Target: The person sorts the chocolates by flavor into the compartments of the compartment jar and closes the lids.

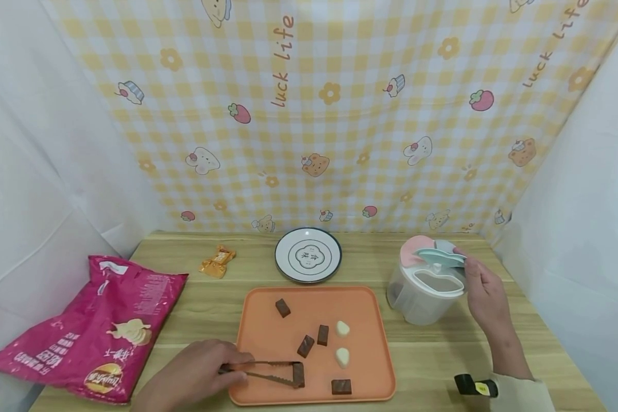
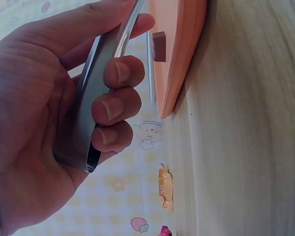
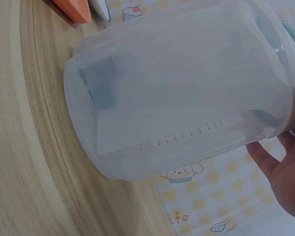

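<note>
Brown oblong chocolate-like block is at 7 o'clock on the orange plastic tray, between metal tongs' tips (clamped? tough to tell). Left hand grips those; right hand pinches the mint-green plastic flap, holding the clear canister at 2 o'clock open.

Right arm: pale cream sleeve; black wrist device, yellow label.

You are at a small staged tabletop booth: a wood-grain table before you, a yellow-checked cartoon cloth behind it, and plain white sheets on both sides.
</note>
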Available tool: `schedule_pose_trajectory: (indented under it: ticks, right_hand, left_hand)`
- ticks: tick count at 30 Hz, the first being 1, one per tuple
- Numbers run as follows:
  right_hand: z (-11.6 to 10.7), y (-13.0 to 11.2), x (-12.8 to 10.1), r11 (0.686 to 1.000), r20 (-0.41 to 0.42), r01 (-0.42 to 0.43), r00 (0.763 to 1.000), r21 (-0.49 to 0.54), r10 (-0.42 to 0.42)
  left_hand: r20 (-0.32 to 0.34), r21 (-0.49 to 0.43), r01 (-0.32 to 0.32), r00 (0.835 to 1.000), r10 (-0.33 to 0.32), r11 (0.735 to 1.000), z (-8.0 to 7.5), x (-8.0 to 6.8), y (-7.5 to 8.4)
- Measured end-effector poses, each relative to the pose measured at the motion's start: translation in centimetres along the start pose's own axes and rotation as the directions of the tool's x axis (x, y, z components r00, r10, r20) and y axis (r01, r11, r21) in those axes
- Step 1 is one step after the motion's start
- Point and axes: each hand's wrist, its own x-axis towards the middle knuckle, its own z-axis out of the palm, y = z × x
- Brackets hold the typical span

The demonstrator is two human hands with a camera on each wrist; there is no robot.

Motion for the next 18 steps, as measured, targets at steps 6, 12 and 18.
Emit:
schedule_pose_trajectory:
  ticks: [6, 12, 18]
  right_hand:
    - [0.0, 0.0, 0.0, 1.0, 0.0, -0.012, 1.0, -0.013, 0.012]
    - [0.0, -0.1, 0.0, 0.999, -0.001, -0.02, 1.0, -0.026, 0.02]
    - [0.0, -0.1, 0.1, 1.0, -0.004, -0.012, 1.0, -0.02, 0.011]
  left_hand:
    - [-0.045, 0.027, -0.018, 0.999, 0.019, 0.999, -0.3, 0.0, 0.5]
    - [-0.177, 0.098, -0.061, 0.981, 0.078, 0.993, -0.6, 0.9, 2.5]
    - [-0.305, 0.214, -0.11, 0.937, 0.173, 0.971, 0.1, 3.1, 5.0]
